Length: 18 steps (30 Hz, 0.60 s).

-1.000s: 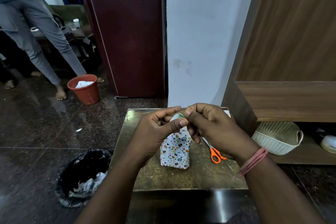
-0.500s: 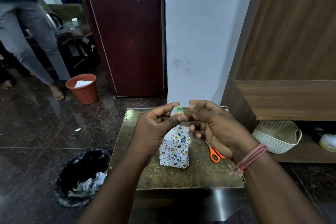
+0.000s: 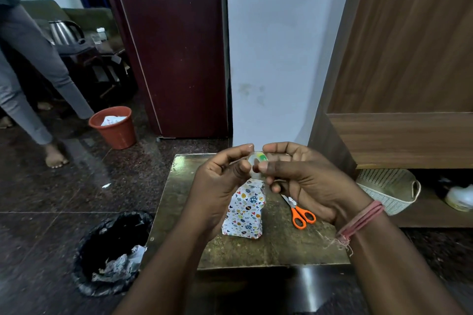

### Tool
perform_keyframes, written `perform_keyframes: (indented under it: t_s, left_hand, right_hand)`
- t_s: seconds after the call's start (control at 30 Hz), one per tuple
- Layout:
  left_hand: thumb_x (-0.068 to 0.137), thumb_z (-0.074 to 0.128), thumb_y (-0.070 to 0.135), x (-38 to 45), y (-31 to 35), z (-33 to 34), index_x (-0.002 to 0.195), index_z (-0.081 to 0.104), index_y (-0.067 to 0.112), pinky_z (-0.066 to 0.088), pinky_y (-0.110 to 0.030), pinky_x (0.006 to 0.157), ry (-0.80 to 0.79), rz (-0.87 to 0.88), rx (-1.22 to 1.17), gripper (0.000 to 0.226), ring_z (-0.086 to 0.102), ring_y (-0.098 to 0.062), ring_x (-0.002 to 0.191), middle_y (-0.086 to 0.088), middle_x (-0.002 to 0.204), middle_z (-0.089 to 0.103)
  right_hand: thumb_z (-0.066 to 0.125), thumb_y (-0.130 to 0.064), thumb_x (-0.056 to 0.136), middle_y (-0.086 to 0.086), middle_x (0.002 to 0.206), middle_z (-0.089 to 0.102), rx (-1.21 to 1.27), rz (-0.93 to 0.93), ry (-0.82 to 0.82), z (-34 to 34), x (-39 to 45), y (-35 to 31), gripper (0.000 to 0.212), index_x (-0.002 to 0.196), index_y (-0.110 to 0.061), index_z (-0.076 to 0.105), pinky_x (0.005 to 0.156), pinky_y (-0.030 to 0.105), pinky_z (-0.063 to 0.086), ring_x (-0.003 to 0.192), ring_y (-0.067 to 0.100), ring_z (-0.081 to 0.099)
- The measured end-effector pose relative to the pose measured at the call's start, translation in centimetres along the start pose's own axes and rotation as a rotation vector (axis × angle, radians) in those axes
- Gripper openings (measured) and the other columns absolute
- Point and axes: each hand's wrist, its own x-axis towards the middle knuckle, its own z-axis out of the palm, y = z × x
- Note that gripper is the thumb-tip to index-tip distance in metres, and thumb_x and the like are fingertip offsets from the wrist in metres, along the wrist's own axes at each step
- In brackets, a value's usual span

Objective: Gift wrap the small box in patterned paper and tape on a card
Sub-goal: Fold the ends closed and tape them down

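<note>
Now | wrapped box (image 3: 244,212) upright, long axis vertical | both hands pinch tape roll (image 3: 257,161)

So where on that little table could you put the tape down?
Bare patches: left of the wrapped box up to the table edge, and the near strip in front of it. It is crowded between the box and the orange scissors.
</note>
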Motion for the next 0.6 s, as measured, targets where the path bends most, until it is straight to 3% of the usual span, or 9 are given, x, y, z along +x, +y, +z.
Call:
perform_keyframes:
  t_s: [0.13,0.3,0.43,0.6]
  left_hand:
    - [0.083,0.073,0.027,-0.2,0.4,1.0,0.114,0.071,-0.003,0.053,-0.046,0.101,0.066,-0.042,-0.064,0.043,0.068,-0.034,0.107,-0.031,0.119,0.07]
    - [0.085,0.075,0.028,-0.4,0.9,1.5,0.104,0.07,-0.003,0.056,-0.047,0.092,0.136,-0.066,-0.095,0.037,0.069,-0.031,0.093,-0.025,0.101,0.071]
    - [0.088,0.076,0.02,-0.4,0.9,1.7,0.09,0.075,0.002,0.053,-0.057,0.094,0.179,-0.086,-0.083,0.018,0.067,-0.039,0.091,-0.041,0.11,0.065]
    - [0.093,0.072,0.016,-0.5,0.8,1.6,0.093,0.074,-0.002,0.055,-0.055,0.09,0.216,-0.065,-0.052,0.018,0.07,-0.041,0.093,-0.032,0.108,0.071]
  right_hand:
    - [0.078,0.005,0.068,0.015,0.079,0.065,-0.098,-0.024,-0.054,-0.1,-0.2,0.1,0.052,0.116,0.001,0.056,0.048,0.028,0.046,0.059,0.023,0.055]
    - [0.078,0.011,0.077,0.014,0.079,0.062,-0.246,-0.043,-0.06,0.3,0.0,0.4,0.044,0.114,-0.002,0.058,0.049,0.03,0.047,0.06,0.023,0.056]
    - [0.077,0.011,0.078,0.014,0.077,0.061,-0.302,-0.058,-0.054,0.6,0.1,0.7,0.041,0.111,-0.004,0.057,0.046,0.029,0.047,0.054,0.019,0.055]
    - [0.08,0.007,0.078,0.006,0.073,0.06,-0.331,-0.058,-0.058,0.2,0.3,0.9,0.042,0.111,-0.005,0.057,0.049,0.03,0.046,0.057,0.024,0.054]
